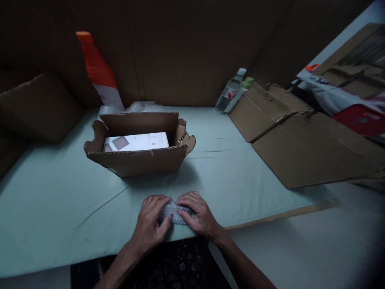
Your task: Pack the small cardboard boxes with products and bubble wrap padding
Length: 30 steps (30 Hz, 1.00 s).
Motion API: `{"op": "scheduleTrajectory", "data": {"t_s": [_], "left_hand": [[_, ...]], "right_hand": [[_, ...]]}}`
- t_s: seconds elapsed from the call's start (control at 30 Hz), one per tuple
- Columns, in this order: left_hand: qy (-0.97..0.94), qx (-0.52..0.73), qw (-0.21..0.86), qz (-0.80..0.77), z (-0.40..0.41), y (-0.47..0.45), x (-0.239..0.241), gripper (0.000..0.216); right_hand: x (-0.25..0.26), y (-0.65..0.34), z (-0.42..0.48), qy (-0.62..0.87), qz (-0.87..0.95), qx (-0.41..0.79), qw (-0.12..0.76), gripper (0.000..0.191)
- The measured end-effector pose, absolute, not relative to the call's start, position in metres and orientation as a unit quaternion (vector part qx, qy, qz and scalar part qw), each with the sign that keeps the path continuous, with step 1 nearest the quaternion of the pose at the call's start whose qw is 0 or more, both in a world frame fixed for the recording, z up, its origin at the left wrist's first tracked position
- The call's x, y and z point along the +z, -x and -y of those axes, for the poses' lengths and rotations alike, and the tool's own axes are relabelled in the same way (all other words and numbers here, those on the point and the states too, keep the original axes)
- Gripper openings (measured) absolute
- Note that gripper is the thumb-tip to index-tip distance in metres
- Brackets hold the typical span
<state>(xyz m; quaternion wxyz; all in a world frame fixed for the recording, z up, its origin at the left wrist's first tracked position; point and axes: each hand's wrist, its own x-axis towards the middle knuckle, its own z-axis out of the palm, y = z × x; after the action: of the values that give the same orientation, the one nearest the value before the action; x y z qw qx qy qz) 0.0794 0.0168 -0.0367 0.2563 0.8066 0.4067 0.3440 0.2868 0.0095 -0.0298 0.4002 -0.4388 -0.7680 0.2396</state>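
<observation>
A small bundle of bubble wrap (174, 213) lies at the table's near edge, held between my two hands. My left hand (152, 218) grips its left end, thumb on the near side and fingers over the far side. Around the right end closes my right hand (197, 212), its thumb pressing on top. Whatever is inside the wrap cannot be made out. Just beyond my hands stands an open cardboard box (150, 162) with a white printed carton (138, 141) inside it.
Behind the box are an orange-and-white bottle shape (100, 72) and loose bubble wrap (142, 106). A clear plastic bottle (231, 91) and a green-capped tube (242, 92) stand at the back right. Cardboard pieces (315, 146) line the right; another cardboard box (39, 108) is left.
</observation>
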Motion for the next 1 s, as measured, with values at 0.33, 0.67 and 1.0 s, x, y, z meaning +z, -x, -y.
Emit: {"op": "scheduleTrajectory", "data": {"t_s": [0.33, 0.67, 1.0], "left_hand": [[-0.798, 0.362, 0.265, -0.403, -0.0131, -0.0781, -0.0343, 0.03], [-0.795, 0.356, 0.267, -0.413, -0.0129, -0.0784, -0.0377, 0.03], [-0.794, 0.373, 0.262, -0.402, -0.0144, -0.0783, -0.0376, 0.03]], "right_hand": [[-0.0328, -0.2825, -0.0057, 0.441, 0.77, 0.217, 0.407, 0.008], [-0.0314, -0.2834, -0.0062, 0.451, 0.766, 0.216, 0.403, 0.007], [-0.0266, -0.2807, -0.0061, 0.466, 0.771, 0.223, 0.373, 0.01]]}}
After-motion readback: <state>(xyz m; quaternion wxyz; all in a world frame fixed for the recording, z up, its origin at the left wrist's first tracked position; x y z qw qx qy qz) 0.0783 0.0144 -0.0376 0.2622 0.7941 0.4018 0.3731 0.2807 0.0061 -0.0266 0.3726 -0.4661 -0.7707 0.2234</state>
